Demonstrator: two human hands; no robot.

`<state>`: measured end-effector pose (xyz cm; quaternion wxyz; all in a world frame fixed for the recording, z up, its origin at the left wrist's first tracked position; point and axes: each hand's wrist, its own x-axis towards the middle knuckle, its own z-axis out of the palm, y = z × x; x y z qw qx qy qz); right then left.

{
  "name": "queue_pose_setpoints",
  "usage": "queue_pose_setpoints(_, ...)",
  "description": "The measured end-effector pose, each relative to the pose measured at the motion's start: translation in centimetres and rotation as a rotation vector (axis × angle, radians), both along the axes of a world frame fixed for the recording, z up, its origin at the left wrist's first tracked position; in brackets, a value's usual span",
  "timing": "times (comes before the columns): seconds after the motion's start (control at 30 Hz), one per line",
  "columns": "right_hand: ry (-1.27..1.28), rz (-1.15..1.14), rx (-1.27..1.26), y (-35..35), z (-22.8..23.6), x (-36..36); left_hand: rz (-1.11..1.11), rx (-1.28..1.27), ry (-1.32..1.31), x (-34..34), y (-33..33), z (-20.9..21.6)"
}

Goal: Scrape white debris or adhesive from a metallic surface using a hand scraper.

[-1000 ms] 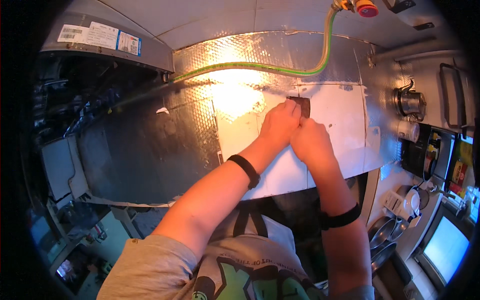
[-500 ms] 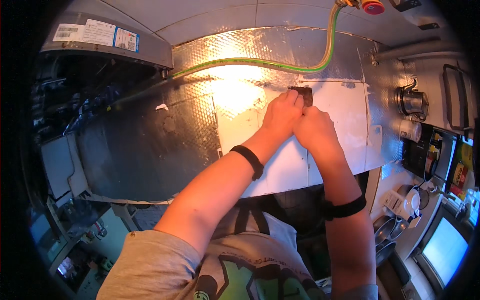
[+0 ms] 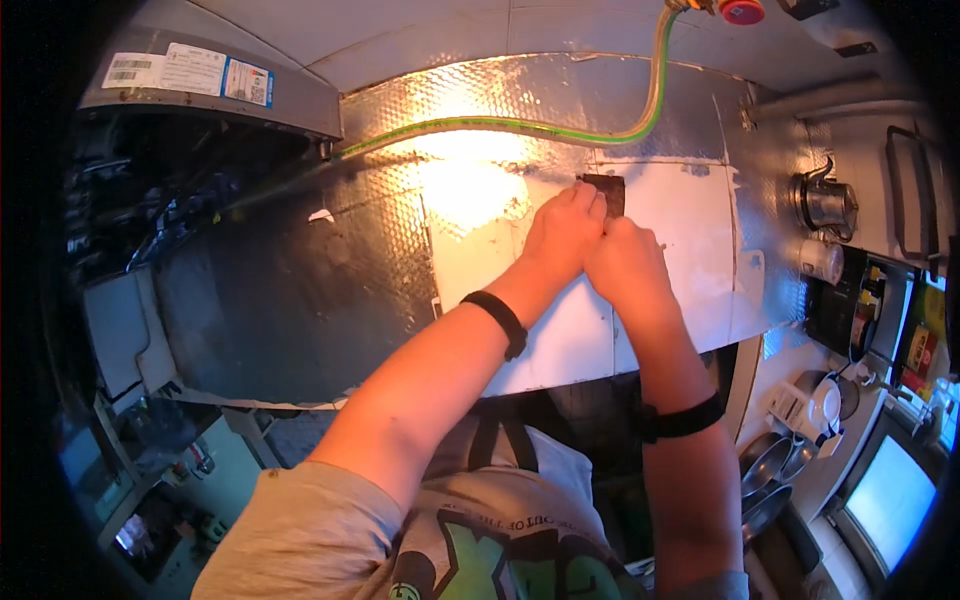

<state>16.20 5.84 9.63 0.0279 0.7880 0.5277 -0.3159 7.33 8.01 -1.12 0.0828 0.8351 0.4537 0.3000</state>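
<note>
A dark, flat, rectangular tool (image 3: 611, 188), shaped like a broad blade, lies against the white sheet (image 3: 690, 235) covering the worktop. My right hand (image 3: 630, 262) is closed in a fist at its near end; the grip itself is hidden. From the left, my left hand (image 3: 563, 228) presses bent fingers on the tool's left edge, right beside the right hand. Both arms reach forward over the counter, a black band on each. Whether the tool touches the sheet along its whole edge, I cannot tell.
A green-striped hose (image 3: 510, 123) runs behind my hands from a red-knobbed valve (image 3: 742, 11). Textured foil (image 3: 690, 110) covers the back. Dark metal sheet (image 3: 290, 290) lies left. A metal kettle (image 3: 828, 203) and white cup (image 3: 822, 260) stand right, with pans (image 3: 765, 460) lower down.
Both hands stay closed around the tool in nearly the same place. The whole view has shifted very slightly.
</note>
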Motion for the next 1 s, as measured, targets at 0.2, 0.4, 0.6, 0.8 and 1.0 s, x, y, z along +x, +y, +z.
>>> queue_pose_setpoints(0.2,0.035,-0.035,-0.008,-0.5,0.1,0.1,-0.01,-0.086,-0.033,0.5,-0.5,-0.2)
queue_pose_setpoints(0.4,0.056,-0.001,0.049,0.2,0.5,0.0,-0.033,-0.077,-0.049,0.0,0.0,0.8)
queue_pose_setpoints(0.6,0.04,0.025,0.052,0.4,-0.4,0.4,-0.015,-0.078,0.026,0.2,1.0,0.6)
queue_pose_setpoints(0.8,0.026,0.007,0.018,-0.5,-0.3,0.6,-0.013,-0.034,-0.017,0.4,0.2,0.2)
queue_pose_setpoints(1.0,0.017,-0.007,0.062,-1.0,-0.3,0.5,0.001,-0.108,0.005,0.7,-1.2,0.1)
